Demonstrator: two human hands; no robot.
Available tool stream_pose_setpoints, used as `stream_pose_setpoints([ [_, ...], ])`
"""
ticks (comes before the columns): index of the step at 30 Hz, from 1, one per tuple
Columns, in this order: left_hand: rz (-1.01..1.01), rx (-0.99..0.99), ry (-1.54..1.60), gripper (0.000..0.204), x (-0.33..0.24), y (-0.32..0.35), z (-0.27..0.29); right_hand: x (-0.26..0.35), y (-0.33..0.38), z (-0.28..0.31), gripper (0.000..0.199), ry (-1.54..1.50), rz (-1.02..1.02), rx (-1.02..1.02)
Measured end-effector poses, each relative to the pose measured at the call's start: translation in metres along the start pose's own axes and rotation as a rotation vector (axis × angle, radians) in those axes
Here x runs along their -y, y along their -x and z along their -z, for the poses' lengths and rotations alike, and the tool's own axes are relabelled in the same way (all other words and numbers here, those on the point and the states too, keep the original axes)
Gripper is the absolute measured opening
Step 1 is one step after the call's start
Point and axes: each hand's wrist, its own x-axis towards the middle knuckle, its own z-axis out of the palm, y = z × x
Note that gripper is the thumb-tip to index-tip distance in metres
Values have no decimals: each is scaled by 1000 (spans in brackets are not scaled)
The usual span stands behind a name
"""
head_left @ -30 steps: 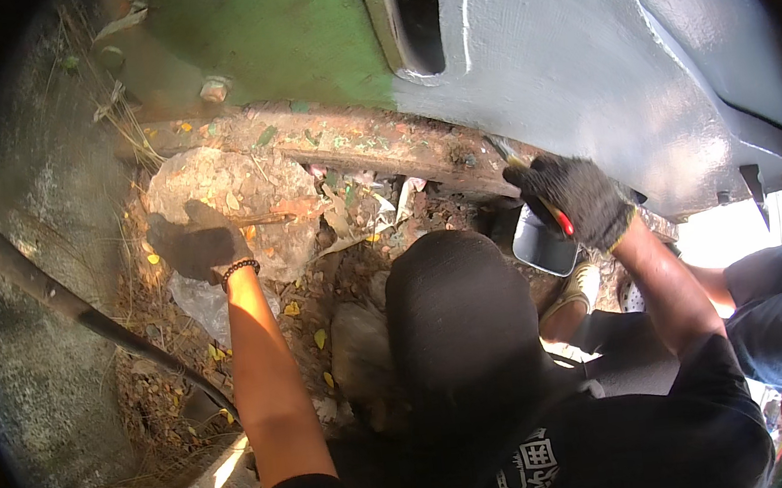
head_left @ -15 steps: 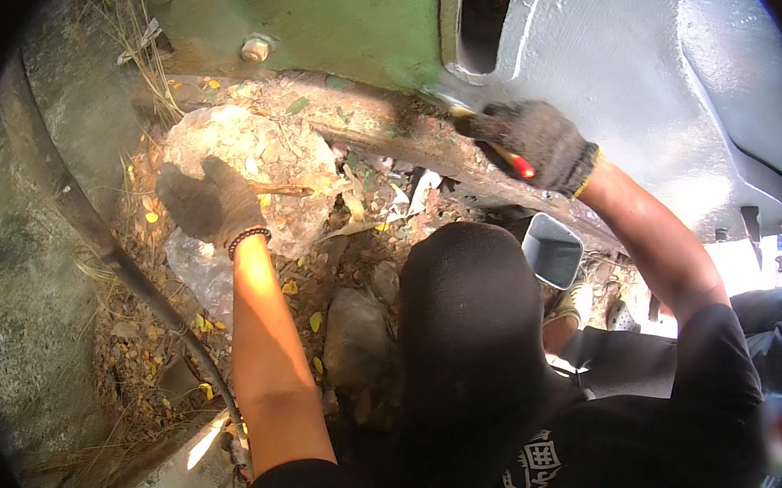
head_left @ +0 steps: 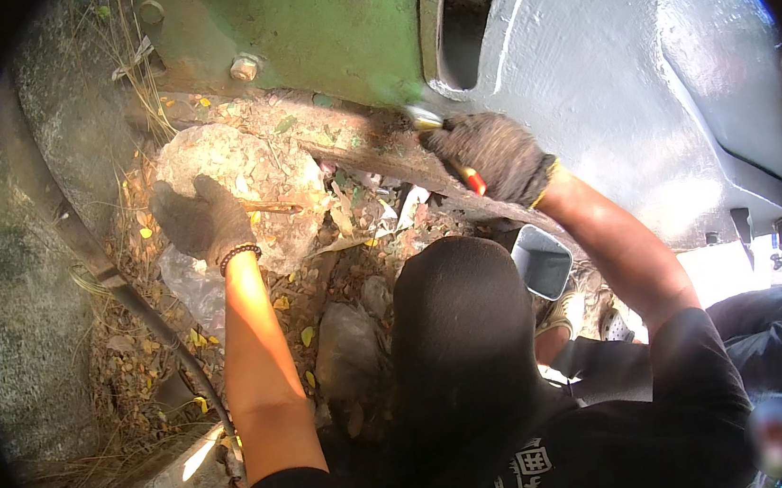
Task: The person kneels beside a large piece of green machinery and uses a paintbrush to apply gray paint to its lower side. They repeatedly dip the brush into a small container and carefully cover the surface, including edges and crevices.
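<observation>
Far left of the brush [head_left: 473, 181], the left hand [head_left: 203, 221] is wide, thumb out, over a pale lump [head_left: 229, 156]. Around the brush, the right hand [head_left: 492, 157] is curled tight, one end poking out. Below and right of the brush is a gray tub [head_left: 543, 263].

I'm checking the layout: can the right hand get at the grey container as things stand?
Probably yes. The right hand, gripping the brush, is close to the grey container in the picture, and nothing visible covers the container's open top. One view leaves the depth between them uncertain.
</observation>
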Motion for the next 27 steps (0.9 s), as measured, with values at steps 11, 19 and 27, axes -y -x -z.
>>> stream_pose_setpoints([
  [11,-60,-84,62,68,6,2,-8,36,56,45,34,72,-397,216],
  [19,-91,-112,30,68,12,-2,-7,49,66,76,31,-115,-242,-33],
  [27,-129,-145,44,66,10,-1,-8,24,-12,87,32,39,-110,-27],
])
